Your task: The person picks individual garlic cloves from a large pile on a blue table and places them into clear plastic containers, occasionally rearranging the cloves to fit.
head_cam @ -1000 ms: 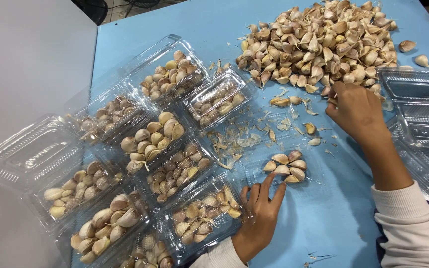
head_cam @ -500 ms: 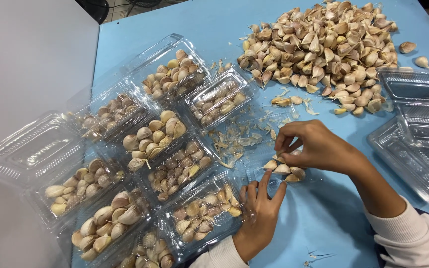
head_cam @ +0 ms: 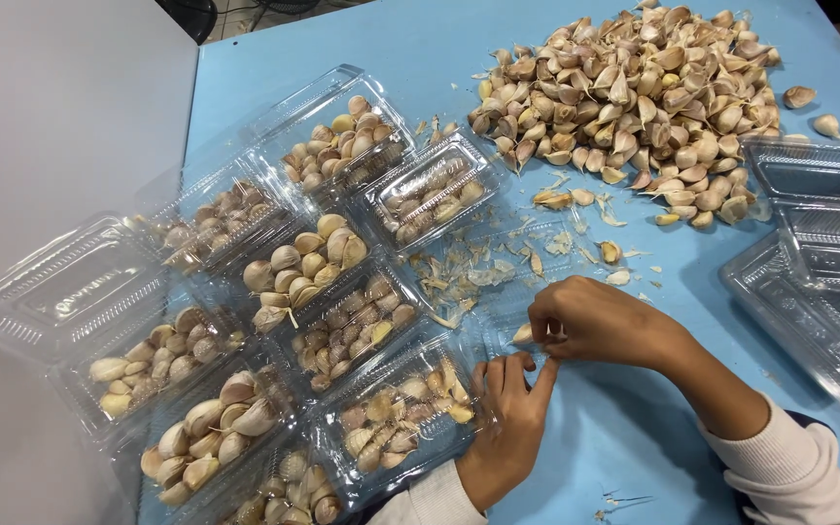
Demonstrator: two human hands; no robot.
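The right hand (head_cam: 600, 321) is curled narrow over a few garlic cloves (head_cam: 525, 333) in an open clear tray, fingertips pinched on them. The left hand (head_cam: 507, 408) lies flat just near of it, fingers spread against the tray's near edge. Filled trays (head_cam: 328, 292) crowd the left side up to the blue table (head_cam: 439, 39) edge. A garlic pile (head_cam: 644, 97) fills the far right; empty trays (head_cam: 819, 243) sit at the right edge. Bare blue table lies between the hands and the empty trays.

Bare blue worktop (head_cam: 624, 457) is left open below the right hand (head_cam: 595, 323); passage leftward is blocked by filled clear containers (head_cam: 342, 321), upward by the garlic pile (head_cam: 634, 97), rightward by empty trays (head_cam: 819, 262).
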